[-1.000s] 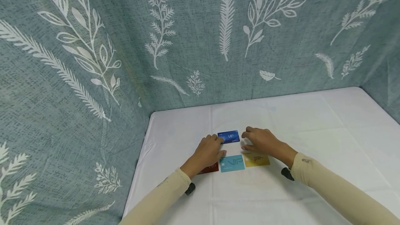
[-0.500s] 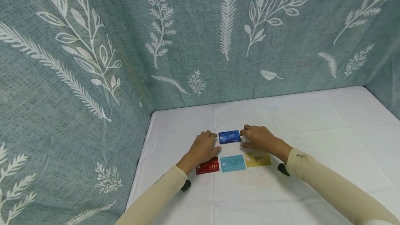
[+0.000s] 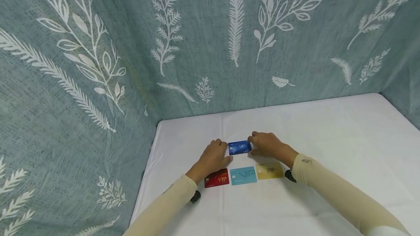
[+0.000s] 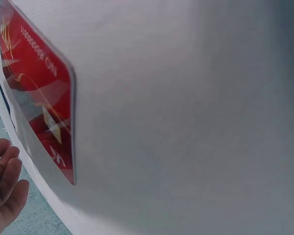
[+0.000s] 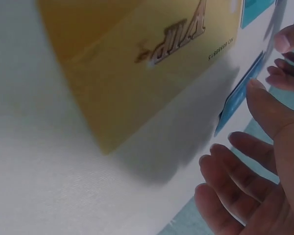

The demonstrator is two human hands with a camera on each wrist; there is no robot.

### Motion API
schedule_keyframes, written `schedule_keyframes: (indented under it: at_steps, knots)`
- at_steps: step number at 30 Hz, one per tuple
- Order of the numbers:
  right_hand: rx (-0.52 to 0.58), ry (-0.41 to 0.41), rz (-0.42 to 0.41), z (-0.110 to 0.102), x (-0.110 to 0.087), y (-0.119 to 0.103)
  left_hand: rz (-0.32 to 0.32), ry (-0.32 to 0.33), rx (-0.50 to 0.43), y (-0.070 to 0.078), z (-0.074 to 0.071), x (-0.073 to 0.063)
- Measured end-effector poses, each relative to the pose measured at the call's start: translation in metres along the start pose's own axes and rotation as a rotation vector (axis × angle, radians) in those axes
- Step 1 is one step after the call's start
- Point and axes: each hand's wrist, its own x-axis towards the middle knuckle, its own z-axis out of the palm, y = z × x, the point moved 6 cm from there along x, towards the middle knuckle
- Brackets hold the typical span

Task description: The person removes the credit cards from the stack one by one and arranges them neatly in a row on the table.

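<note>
A blue VIP card (image 3: pixel 239 148) lies flat on the white table, behind a row of three cards. My left hand (image 3: pixel 211 157) is at its left edge, fingers and thumb spread and loosely bent. At the opposite edge is my right hand (image 3: pixel 267 144), its fingertips overlapping the card's right end. In the right wrist view the thumb (image 5: pixel 264 105) reaches over the blue card (image 5: pixel 240 93), while the other fingers hang relaxed. The red VIP card (image 3: pixel 217 178) lies just below my left hand, and the gold card (image 3: pixel 269 170) lies below my right.
Between the red and gold cards lies a turquoise VIP card (image 3: pixel 243 175). A white cloth covers the table (image 3: pixel 328 137). Behind and to the left hangs a green-blue curtain (image 3: pixel 197 46) with white leaf prints.
My left hand has drawn back off the blue card to its left side, uncovering the red card. The right hand has moved left, up to the blue card's right end.
</note>
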Motion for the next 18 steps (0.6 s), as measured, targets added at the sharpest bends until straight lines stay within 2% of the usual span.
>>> schedule_keyframes:
  at_steps: [8,18]
  knots:
    - [-0.029,-0.016,0.005,0.003,0.010,0.002,0.003,0.002,0.024,-0.002,0.003,0.007]
    - [-0.040,-0.036,0.005,0.003,0.016,0.003,0.022,-0.022,-0.003,-0.002,0.006,0.012]
